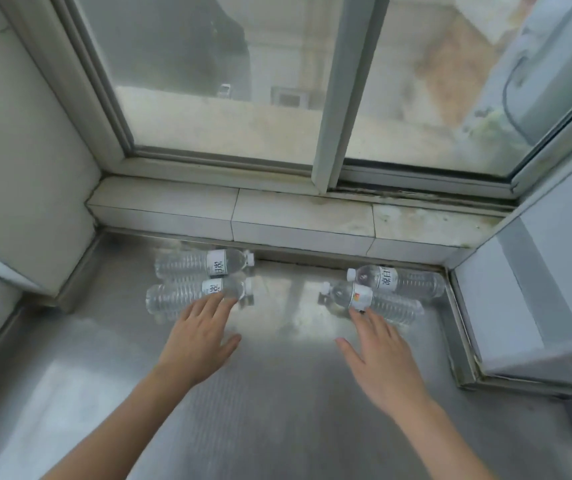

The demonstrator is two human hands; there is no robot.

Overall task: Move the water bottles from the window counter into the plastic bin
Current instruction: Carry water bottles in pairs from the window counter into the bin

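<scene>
Along the counter's (277, 393) far edge, under the tiled sill (298, 216) and window (229, 81), four clear water-filled bottles lie on their sides in two pairs: the left pair (198, 278) with caps pointing right, the right pair (388, 292) near the right corner with caps pointing left. Both hands are spread flat and hold nothing, the left hand (198, 344) with fingertips over the nearer left bottle (191, 294) and the right hand (384, 362) with fingertips at the nearer right bottle (374, 301). No bin shows, and the counter is ribbed, shiny metal between white walls.
</scene>
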